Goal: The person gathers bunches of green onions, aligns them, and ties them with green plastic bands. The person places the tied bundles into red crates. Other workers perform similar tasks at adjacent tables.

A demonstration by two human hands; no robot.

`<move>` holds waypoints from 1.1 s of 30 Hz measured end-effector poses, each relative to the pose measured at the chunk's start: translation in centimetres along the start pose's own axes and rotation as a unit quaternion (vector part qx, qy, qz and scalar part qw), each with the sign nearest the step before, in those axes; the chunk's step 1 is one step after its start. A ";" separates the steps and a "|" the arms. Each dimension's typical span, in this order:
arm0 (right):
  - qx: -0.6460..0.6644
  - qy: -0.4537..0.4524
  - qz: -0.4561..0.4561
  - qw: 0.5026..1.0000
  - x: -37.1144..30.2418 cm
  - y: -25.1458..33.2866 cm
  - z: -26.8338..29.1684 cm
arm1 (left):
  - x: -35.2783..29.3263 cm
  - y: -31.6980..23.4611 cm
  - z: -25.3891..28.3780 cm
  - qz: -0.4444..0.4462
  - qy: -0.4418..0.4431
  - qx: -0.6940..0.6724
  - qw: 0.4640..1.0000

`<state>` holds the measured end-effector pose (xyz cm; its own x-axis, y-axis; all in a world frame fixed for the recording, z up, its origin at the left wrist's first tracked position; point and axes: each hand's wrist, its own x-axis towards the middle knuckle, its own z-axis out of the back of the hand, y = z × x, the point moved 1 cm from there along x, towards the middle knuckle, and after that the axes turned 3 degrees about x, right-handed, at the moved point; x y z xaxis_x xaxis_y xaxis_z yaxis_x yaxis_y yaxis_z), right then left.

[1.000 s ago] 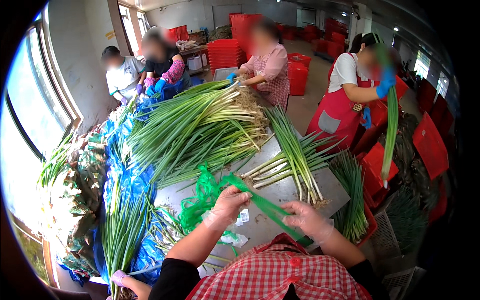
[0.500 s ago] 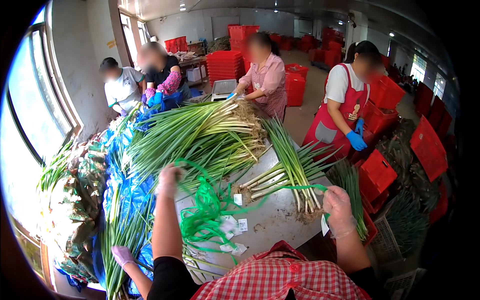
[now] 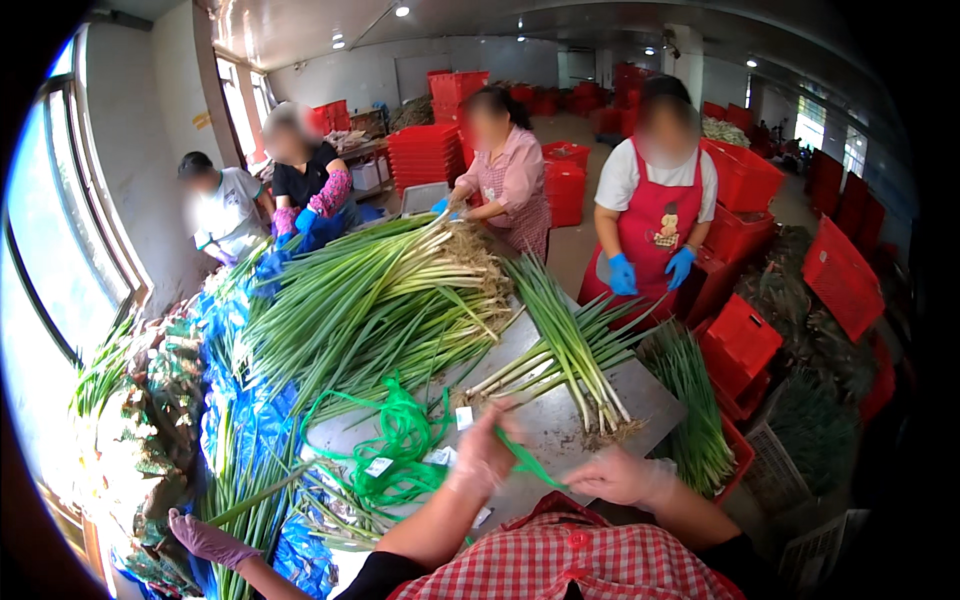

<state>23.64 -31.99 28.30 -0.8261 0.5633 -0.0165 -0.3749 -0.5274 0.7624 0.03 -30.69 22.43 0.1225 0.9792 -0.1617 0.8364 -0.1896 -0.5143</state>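
Observation:
My left hand (image 3: 484, 452), in a clear thin glove, is closed on a green plastic ribbon (image 3: 530, 462). The ribbon's short stretch runs down to my right hand (image 3: 618, 476), also thinly gloved, whose fingers pinch its other end. Both hands are low over the grey table (image 3: 650, 392), just in front of my checked apron. A loose heap of green ribbon (image 3: 392, 425) with white tags lies left of my left hand. Beyond my hands two crossed bunches of green onions (image 3: 570, 345) rest with roots toward me. The fingertips of my left hand are slightly blurred.
A large pile of green onions (image 3: 380, 290) covers the table's far left. Another person's pink-gloved hand (image 3: 208, 540) is at lower left by onion leaves. A worker in a red apron (image 3: 655, 235) stands across. Red crates (image 3: 738, 345) stand at right, past more onions (image 3: 690, 410).
Both my hands have come down and together from wide apart, bringing the ribbon with them. The red-aproned worker now faces the table. The pink-gloved hand has shifted left and down.

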 end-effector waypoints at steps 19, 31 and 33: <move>0.209 -0.341 -0.008 0.916 -6.0 -0.4 0.8 | -2.9 3.6 -9.1 -0.053 0.168 0.493 0.852; 0.339 -0.252 0.035 0.905 0.4 3.1 3.2 | -3.5 3.5 -9.8 -0.176 0.208 0.587 0.763; 0.427 -0.246 0.040 0.869 0.6 2.5 2.8 | -3.8 2.5 -9.8 -0.173 0.163 0.560 0.794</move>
<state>23.36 -31.15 31.97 -0.4768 0.8610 0.1770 0.2976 -0.0314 0.9542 6.86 -34.13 29.98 0.2728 0.9190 0.2847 -0.1266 0.3277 -0.9363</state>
